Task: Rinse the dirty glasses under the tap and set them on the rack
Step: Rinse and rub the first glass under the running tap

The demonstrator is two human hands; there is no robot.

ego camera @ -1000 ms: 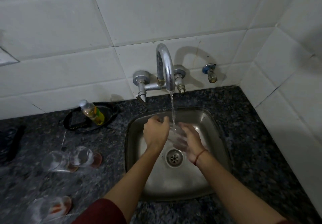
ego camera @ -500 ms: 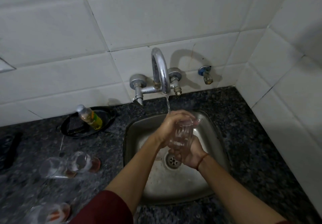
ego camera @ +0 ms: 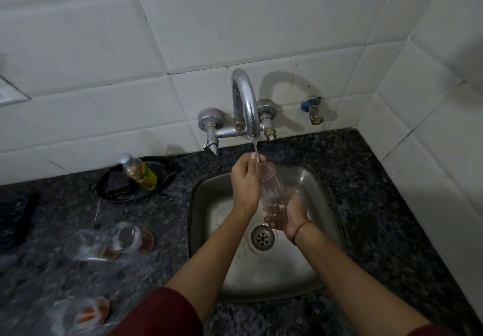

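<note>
A clear drinking glass stands upright over the steel sink, mouth up under the water running from the chrome tap. My right hand grips its base from below. My left hand wraps the glass's left side, fingers at the rim. Three dirty glasses lie on the dark counter to the left: two close together and one at the bottom edge, each with brown residue at the bottom.
A small bottle of yellow liquid lies in a black dish behind the glasses. A small valve sticks out of the tiled wall right of the tap. White tiled walls close the back and right. No rack is in view.
The glass has been raised from low in the sink up to the tap spout and turned upright. My left hand moved up its side to the rim; my right hand now holds the base.
</note>
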